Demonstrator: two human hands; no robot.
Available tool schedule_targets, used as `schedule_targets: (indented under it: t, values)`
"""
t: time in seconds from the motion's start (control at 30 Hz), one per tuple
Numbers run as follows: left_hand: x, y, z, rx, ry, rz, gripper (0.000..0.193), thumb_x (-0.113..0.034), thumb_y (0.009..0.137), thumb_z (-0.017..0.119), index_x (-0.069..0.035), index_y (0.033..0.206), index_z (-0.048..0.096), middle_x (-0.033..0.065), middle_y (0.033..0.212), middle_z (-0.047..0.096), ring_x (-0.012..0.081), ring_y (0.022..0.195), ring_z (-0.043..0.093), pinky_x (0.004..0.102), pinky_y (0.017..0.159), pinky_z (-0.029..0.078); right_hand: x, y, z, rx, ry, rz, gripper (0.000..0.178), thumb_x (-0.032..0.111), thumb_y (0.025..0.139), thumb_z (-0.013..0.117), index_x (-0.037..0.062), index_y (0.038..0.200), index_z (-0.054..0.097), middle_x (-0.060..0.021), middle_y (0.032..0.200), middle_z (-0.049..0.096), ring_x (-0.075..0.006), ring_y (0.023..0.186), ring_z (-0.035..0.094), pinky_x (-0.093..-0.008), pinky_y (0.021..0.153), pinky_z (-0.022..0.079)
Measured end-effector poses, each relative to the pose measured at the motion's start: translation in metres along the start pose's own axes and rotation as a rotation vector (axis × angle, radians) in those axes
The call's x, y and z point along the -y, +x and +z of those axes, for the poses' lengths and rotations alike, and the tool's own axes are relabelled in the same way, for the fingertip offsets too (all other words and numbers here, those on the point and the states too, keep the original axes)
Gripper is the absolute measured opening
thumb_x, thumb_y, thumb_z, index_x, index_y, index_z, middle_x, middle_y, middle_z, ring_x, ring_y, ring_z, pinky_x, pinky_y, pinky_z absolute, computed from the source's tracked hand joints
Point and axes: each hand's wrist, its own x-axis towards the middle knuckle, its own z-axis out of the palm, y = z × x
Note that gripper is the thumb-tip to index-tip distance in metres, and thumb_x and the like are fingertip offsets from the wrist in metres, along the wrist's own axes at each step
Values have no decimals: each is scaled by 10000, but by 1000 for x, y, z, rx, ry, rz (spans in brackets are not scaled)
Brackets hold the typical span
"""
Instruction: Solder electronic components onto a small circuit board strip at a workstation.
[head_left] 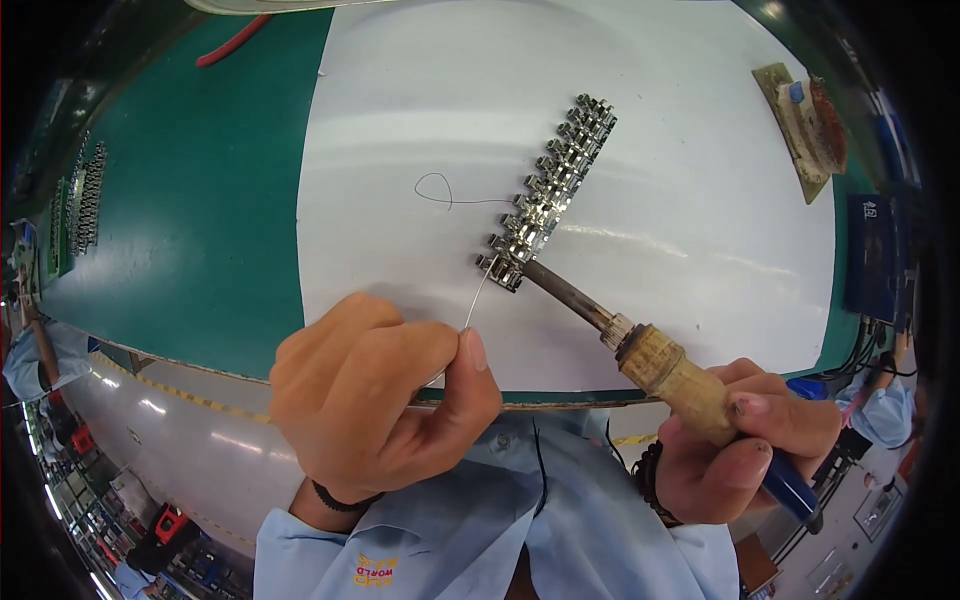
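Observation:
A strip of several metal-cased electronic parts (563, 170) lies slanted on the white sheet (390, 110). My right hand (750, 435) grips a soldering iron (665, 370) by its wooden collar and blue handle, and the iron's tip touches the strip near its lower end. Between the thumb and forefinger of my left hand (385, 390) is a thin solder wire (478, 298). The wire's end reaches the same lower end of the strip, beside the iron's tip. Any solder joint there is too small to make out.
A thin looped wire (435, 190) runs from the strip's left side. More strips (88, 200) lie at the green table's (210, 200) far left, below a red handle (232, 42). On the right are a worn holder block (800, 130) and a dark blue box (875, 255).

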Motion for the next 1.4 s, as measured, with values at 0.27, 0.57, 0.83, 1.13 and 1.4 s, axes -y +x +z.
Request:
schedule_targets:
  t: [0.27,0.57,0.83,1.13,1.4]
  values:
    - [1,-1,1,-11,12,7,169,32,583,667,-57,663,547,24,512,436,163,396,380,260,359,271,-2,4,5,-4,6,7,274,235,900,497,-26,904,414,-79,609,526,-109,456,565,-202,457,405]
    - [2,-2,-1,-29,-2,14,173,37,582,667,-54,655,540,19,507,434,151,392,359,254,358,260,-2,6,6,9,10,19,263,225,904,489,-27,893,416,-77,622,526,-105,444,563,-196,454,393]
    - [0,-2,-1,-43,-18,-14,182,44,580,669,-54,650,532,15,510,443,144,392,346,249,361,251,-3,7,7,12,16,5,255,225,907,488,-21,894,426,-71,637,520,-105,440,552,-203,444,381]
    - [-1,-1,-2,-37,-25,-30,175,42,588,669,-53,663,544,17,518,447,150,395,357,253,364,251,-5,5,3,-81,39,-49,266,225,908,491,-33,875,437,-80,691,481,-106,417,509,-209,424,371]
    - [-1,0,0,-3,-17,-27,177,37,592,673,-56,665,542,24,517,435,162,394,362,264,366,259,-5,6,6,-26,47,-1,278,227,911,479,-44,861,440,-78,718,453,-105,413,514,-210,409,373]
